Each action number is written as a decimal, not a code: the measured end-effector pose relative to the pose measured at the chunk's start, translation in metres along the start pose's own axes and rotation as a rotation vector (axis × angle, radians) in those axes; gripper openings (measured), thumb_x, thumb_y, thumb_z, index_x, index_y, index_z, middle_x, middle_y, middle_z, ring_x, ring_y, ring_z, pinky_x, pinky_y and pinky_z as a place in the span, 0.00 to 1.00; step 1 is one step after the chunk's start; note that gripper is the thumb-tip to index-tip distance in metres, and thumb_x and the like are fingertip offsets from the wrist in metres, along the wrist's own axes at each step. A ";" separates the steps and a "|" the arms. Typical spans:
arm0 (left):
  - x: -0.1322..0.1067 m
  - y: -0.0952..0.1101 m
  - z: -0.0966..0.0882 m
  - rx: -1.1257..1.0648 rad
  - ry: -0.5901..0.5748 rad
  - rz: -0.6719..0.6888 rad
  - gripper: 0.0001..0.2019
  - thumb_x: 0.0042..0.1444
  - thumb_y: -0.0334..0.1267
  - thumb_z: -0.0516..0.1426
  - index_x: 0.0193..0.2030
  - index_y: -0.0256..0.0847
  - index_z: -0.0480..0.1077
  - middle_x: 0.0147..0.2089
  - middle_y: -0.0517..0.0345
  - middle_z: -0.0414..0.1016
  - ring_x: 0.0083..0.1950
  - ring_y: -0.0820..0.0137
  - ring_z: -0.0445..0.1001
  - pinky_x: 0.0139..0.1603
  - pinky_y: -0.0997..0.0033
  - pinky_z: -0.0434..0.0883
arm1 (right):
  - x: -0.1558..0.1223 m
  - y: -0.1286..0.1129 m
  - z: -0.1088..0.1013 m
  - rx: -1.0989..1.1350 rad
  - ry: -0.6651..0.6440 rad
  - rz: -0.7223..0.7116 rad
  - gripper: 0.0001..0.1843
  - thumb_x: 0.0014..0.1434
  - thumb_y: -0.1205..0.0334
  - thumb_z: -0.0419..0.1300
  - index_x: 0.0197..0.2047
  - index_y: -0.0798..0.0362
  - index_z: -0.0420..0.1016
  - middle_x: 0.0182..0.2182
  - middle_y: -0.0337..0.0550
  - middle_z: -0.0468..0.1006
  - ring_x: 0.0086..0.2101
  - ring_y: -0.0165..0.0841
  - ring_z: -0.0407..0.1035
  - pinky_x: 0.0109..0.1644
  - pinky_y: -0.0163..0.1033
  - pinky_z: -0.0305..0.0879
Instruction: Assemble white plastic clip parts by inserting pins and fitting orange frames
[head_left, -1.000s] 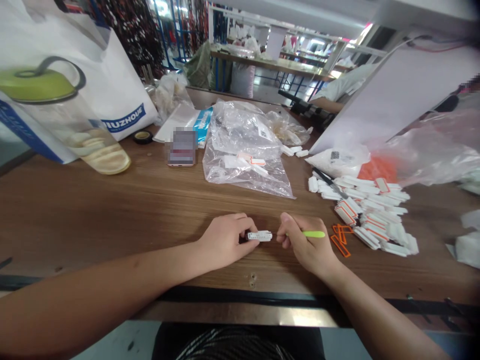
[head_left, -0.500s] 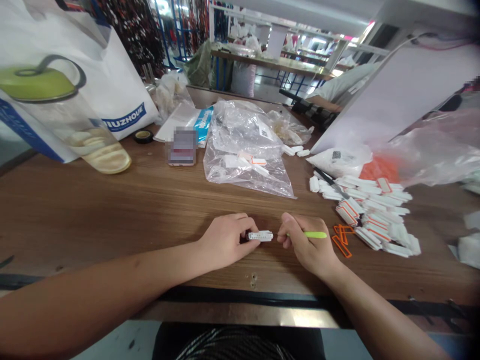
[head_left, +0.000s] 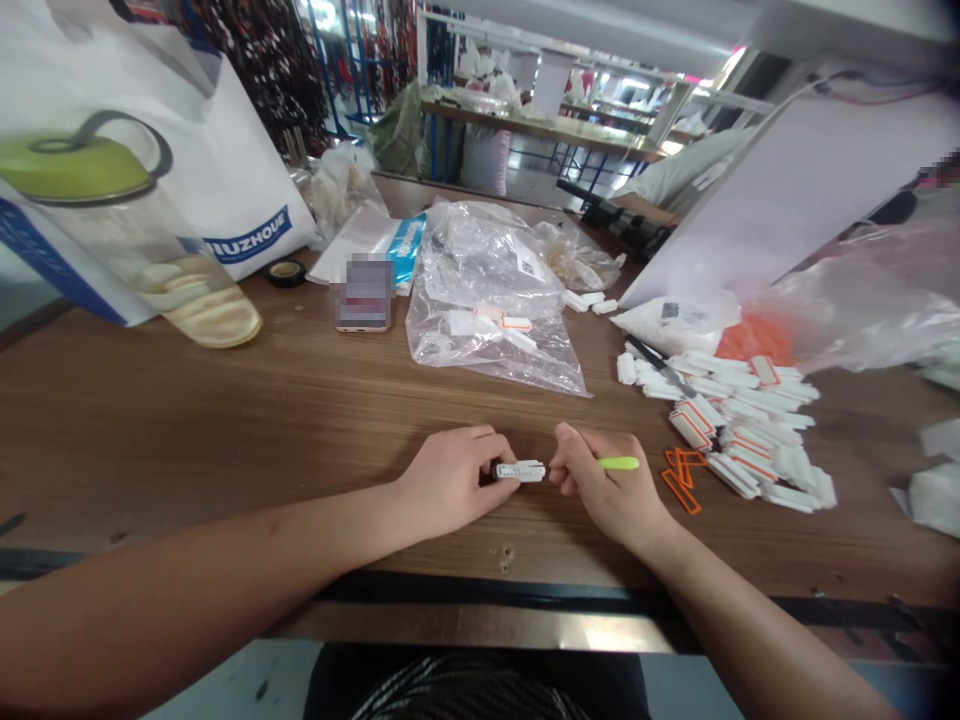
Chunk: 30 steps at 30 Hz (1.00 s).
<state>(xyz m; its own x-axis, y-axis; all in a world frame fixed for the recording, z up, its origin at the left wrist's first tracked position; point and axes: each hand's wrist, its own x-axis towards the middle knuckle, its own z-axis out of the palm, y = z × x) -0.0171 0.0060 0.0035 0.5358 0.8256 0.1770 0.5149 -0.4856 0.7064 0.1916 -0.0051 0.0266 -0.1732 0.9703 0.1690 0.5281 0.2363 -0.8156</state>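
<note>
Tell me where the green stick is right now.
In the head view, the green stick is in the right hand, between the white piece held by the left hand and the orange frames to its right.

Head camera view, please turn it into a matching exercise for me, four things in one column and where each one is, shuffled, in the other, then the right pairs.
Things:
1. small white part
2. bright green tool
3. loose orange frames
4. black tape roll

Places:
A. beside the pile of white pieces
B. near the white shopping bag
C. pinched in the left hand
D. gripped in the right hand

Right pairs: 1-C, 2-D, 3-A, 4-B.
</note>
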 end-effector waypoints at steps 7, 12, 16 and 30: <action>-0.001 0.001 -0.001 -0.004 0.007 0.000 0.03 0.56 0.37 0.61 0.36 0.42 0.74 0.31 0.62 0.70 0.31 0.72 0.68 0.33 0.72 0.63 | -0.003 0.001 -0.002 0.055 0.027 -0.027 0.27 0.69 0.53 0.51 0.21 0.55 0.71 0.17 0.38 0.74 0.16 0.24 0.66 0.21 0.29 0.61; 0.000 0.001 -0.001 -0.006 0.002 -0.015 0.03 0.56 0.37 0.61 0.36 0.42 0.74 0.32 0.62 0.70 0.31 0.72 0.68 0.32 0.72 0.63 | -0.004 -0.001 -0.003 0.040 0.017 -0.027 0.27 0.69 0.53 0.51 0.20 0.55 0.71 0.17 0.38 0.73 0.16 0.24 0.66 0.21 0.29 0.61; 0.000 -0.001 0.000 0.003 0.000 -0.005 0.04 0.56 0.37 0.61 0.37 0.42 0.74 0.32 0.62 0.70 0.32 0.72 0.68 0.33 0.72 0.64 | -0.004 0.000 -0.003 0.057 0.031 -0.035 0.27 0.69 0.53 0.51 0.20 0.55 0.71 0.17 0.38 0.73 0.16 0.24 0.66 0.21 0.29 0.61; 0.000 0.002 -0.002 -0.002 -0.016 -0.002 0.04 0.57 0.37 0.60 0.37 0.41 0.74 0.32 0.61 0.70 0.32 0.72 0.68 0.33 0.72 0.64 | -0.003 0.002 -0.002 0.067 0.027 0.002 0.28 0.69 0.51 0.52 0.20 0.55 0.71 0.16 0.39 0.74 0.15 0.25 0.66 0.20 0.30 0.62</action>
<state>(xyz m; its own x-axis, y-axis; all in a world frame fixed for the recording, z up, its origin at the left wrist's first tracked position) -0.0177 0.0055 0.0059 0.5458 0.8216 0.1645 0.5148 -0.4837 0.7078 0.1949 -0.0077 0.0255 -0.1493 0.9720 0.1813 0.4711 0.2312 -0.8513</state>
